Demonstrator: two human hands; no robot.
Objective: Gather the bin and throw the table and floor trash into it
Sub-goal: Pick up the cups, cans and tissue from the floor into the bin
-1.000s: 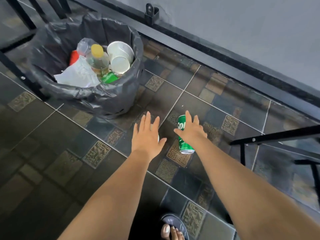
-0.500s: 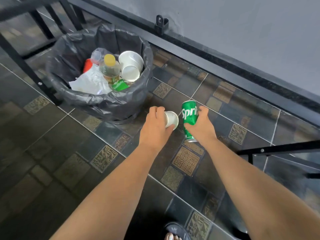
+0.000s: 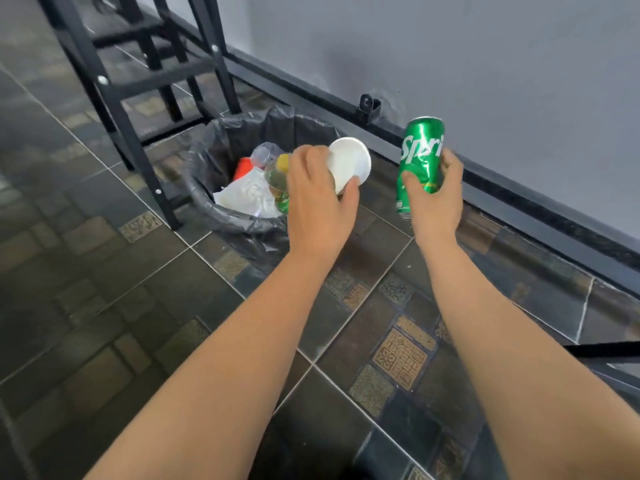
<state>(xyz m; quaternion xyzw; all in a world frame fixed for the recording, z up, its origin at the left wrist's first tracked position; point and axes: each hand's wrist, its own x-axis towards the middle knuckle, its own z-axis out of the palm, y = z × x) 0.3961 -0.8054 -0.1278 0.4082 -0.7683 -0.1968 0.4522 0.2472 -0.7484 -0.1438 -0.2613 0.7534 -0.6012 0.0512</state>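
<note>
**Both hands loaded beside the bin**

While both arms reach forward, the bin (image 3: 221, 188), lined with a black bag, stands on the dark tiled floor (image 3: 104, 306) against a black table leg (image 3: 138, 161). Left hand (image 3: 317, 199) is closed around a white paper cup (image 3: 348, 162), thumb on one side, fingers wrapped on the other; the cup is tipped so one white round end faces the camera. That hand and cup sit over the bin's near-right rim, covering part of it. Right hand (image 3: 434, 199) is clamped on a green Sprite can (image 3: 420, 161), held about upright, thumb across the front, fingers behind. Can and right hand are off the bin's right side, clear of the rim, in front of the black skirting along the grey wall (image 3: 485, 64). Inside the bin: crumpled white paper (image 3: 247, 197), a yellow-capped plastic bottle (image 3: 277, 174), something red (image 3: 242, 166), a clear plastic piece (image 3: 263, 154). Both forearms are bare.
</note>
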